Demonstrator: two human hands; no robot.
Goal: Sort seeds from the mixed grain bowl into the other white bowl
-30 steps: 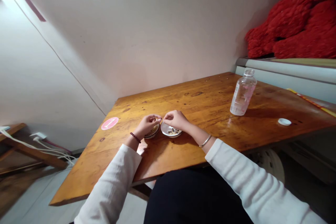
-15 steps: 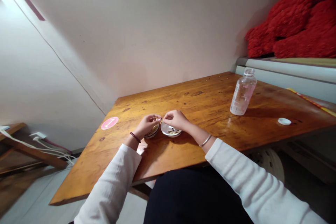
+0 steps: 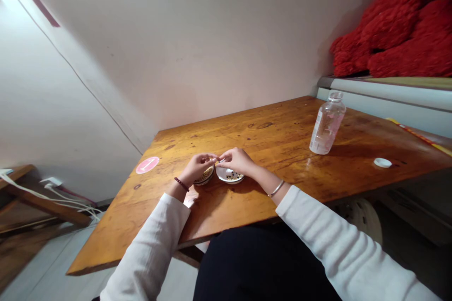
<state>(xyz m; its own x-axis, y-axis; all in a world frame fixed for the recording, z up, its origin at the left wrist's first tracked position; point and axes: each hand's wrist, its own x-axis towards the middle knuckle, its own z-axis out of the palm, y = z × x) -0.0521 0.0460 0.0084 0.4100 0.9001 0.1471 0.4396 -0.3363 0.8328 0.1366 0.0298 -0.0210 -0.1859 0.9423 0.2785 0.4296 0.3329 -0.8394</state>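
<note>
Two small bowls stand side by side on the wooden table [image 3: 219,216]. The left bowl [image 3: 205,182] holds many small yellowish beads or grains, and my left hand [image 3: 198,168] is over it, fingertips pinched. Dark and pale beads lie scattered in the white right bowl [image 3: 221,175]. Above this one is my right hand [image 3: 237,161], its thumb and fingers also pinched together. The fingertips of both hands meet between the bowls. Whatever they pinch is too small to make out.
A clear plastic bottle [image 3: 326,124] without a cap stands at the right, with a white cap [image 3: 382,163] near it. At the left lies a pink round sticker [image 3: 147,165] marked 1. Red plush [image 3: 399,37] sits on a white chest behind the table's right side.
My right fingertips have moved slightly left and now meet those of my left hand. The bowls and bottle stay where they were.
</note>
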